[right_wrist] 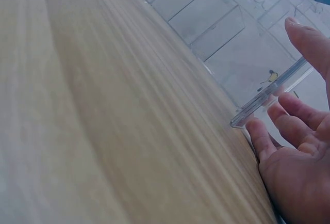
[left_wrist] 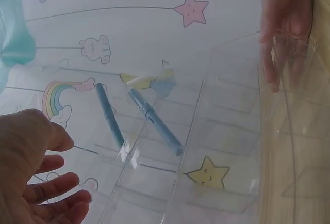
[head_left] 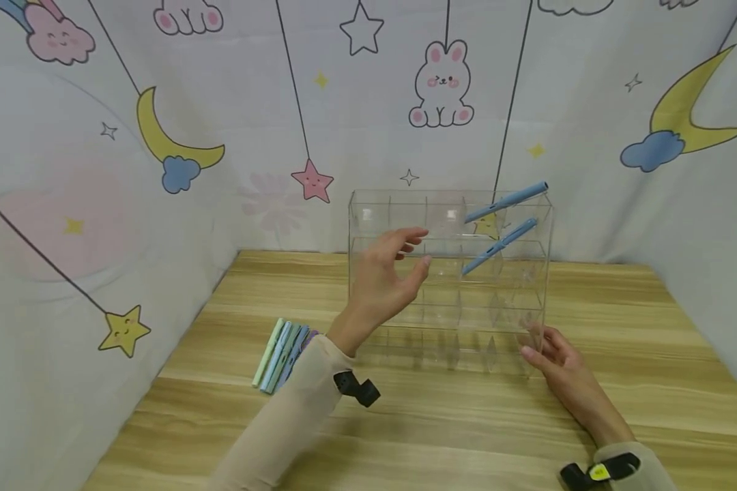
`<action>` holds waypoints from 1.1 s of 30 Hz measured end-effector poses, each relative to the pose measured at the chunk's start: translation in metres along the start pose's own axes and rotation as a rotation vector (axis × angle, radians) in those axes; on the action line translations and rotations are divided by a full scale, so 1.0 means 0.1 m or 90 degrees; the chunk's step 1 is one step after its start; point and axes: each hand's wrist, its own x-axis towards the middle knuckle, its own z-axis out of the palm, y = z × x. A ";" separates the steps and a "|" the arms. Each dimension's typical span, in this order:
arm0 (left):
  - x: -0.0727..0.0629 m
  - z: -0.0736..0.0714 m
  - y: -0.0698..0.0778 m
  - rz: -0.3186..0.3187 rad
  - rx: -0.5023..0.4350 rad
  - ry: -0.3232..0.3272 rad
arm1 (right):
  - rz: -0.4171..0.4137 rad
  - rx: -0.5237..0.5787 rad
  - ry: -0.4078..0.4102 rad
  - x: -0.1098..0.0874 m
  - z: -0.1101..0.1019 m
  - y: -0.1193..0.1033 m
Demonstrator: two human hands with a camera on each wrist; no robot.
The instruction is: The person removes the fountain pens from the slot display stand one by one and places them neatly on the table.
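Observation:
A clear plastic organizer with rows of small compartments stands upright on the table. Two blue pens lean in its right part: an upper pen in the top row and a lower pen in the row beneath. My left hand hovers before the organizer's left half, fingers loosely bent and apart, holding nothing. At the lower right corner, my right hand grips the organizer's side panel. The right wrist view has its thumb on one side of that panel and the fingers on the other.
On the table, left of the organizer, several pens in green, blue and purple lie side by side, partly covered by the left sleeve. A white printed cloth hangs behind and along both sides.

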 end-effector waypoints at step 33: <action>0.49 0.77 0.48 0.003 0.024 -0.265 | -0.003 0.040 -0.011 0.01 0.00 0.04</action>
